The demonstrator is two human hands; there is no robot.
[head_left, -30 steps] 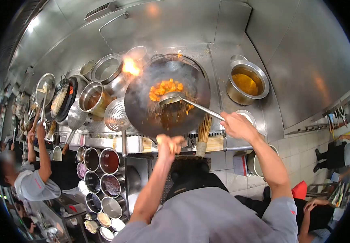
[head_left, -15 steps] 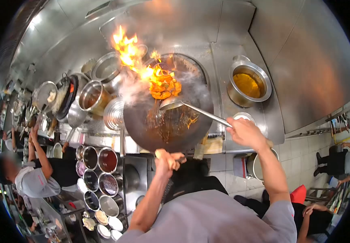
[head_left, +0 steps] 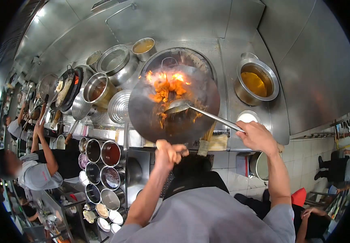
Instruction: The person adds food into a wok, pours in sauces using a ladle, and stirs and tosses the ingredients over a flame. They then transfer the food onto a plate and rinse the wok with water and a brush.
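A dark wok (head_left: pixel 142 121) sits over the burner, holding orange-coated food pieces (head_left: pixel 169 90) with small flames along their far side. My left hand (head_left: pixel 169 154) is closed at the wok's near rim, around its handle, which the fingers mostly hide. In my right hand (head_left: pixel 258 137) is the long handle of a steel ladle (head_left: pixel 211 116). The ladle's bowl rests inside the wok, just on the near side of the food. Brown sauce and orange bits streak the wok's inner surface, and smoke blurs its far part.
To the right stand a deep pot of orange-yellow liquid (head_left: pixel 275 87) and a small white-filled bowl (head_left: pixel 248 117). A perforated skimmer (head_left: pixel 119 106) and a pot of brown liquid (head_left: pixel 89 91) lie left. Seasoning containers (head_left: pixel 110 154) fill the lower left. A co-worker (head_left: pixel 41 174) stands beyond them.
The tall flames have shrunk to low ones. The food has dropped from the air into the wok. My right hand and the ladle have shifted slightly right and down in view.
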